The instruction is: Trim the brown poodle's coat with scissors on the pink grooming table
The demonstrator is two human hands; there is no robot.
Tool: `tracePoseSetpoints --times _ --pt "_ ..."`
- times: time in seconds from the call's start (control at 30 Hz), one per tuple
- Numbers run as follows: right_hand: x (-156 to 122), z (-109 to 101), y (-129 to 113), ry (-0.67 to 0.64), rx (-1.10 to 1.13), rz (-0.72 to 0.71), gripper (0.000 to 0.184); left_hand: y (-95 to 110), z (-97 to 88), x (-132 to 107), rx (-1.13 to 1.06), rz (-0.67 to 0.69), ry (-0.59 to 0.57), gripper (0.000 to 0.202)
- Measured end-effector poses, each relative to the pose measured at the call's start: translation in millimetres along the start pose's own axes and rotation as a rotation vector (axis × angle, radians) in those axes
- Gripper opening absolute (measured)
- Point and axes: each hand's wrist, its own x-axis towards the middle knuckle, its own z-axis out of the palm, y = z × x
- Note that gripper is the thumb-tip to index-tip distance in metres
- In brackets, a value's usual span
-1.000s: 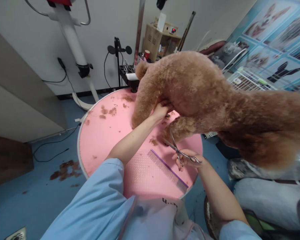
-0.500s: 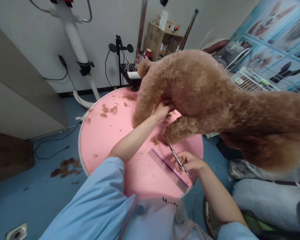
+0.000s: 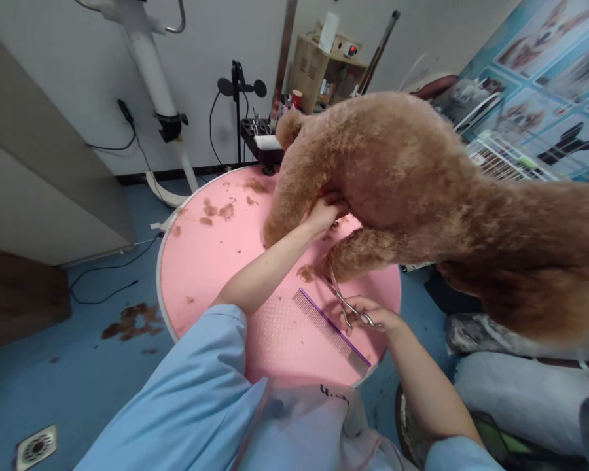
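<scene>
A curly brown dog (image 3: 412, 176) stands on a round pink grooming table (image 3: 211, 255). My left hand (image 3: 324, 212) is closed on the dog's underside, between its legs. My right hand (image 3: 373, 317) holds silver scissors (image 3: 341, 297) by the finger loops. Their blades point up at the paw of the nearer leg (image 3: 358, 252). A purple-spined metal comb (image 3: 330, 326) lies on the table just left of my right hand.
Clumps of cut fur lie on the table top (image 3: 218, 210) and on the blue floor (image 3: 127, 322). A white dryer stand (image 3: 152, 72) rises at the back left, a tool tray (image 3: 260, 134) behind the table, a wire cage (image 3: 505, 160) at right.
The scissors have shifted slightly at the paw, opening and closing, and my right hand has moved a little up and left. My left hand has kept its hold on the dog.
</scene>
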Motion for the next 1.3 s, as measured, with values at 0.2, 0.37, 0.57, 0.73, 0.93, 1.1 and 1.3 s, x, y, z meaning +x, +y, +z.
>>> tracePoseSetpoints --times 0.2,0.37,0.57,0.73,0.93,1.1,1.3 --pt "1.9 -1.1 2.8 -0.030 -0.063 0.103 0.057 2.0 1.6 -1.2 0.009 -0.003 -0.014 0.013" --pt "4.5 6.1 -3.3 0.024 -0.099 0.122 0.062 3.1 2.6 -0.9 0.009 -0.011 -0.012 0.009" --pt "7.7 10.4 -0.7 0.052 -0.114 0.111 0.059 5.2 4.6 -1.7 0.026 -0.018 -0.013 0.004" --pt "11.3 18.0 3.0 0.064 -0.129 0.161 0.054 4.3 6.8 -2.2 0.005 -0.025 0.027 0.002" --pt "-7.1 41.0 -7.4 0.087 -0.082 -0.079 0.055 7.5 8.4 -6.9 -0.103 -0.106 -0.038 0.009" --pt "-18.6 49.8 -28.6 0.202 -0.112 -0.366 0.053 9.2 10.5 -8.1 -0.173 -0.112 -0.031 0.009" --pt "-19.2 49.0 -28.8 0.242 -0.126 -0.390 0.059 8.0 10.3 -8.1 -0.114 -0.116 -0.034 0.007"
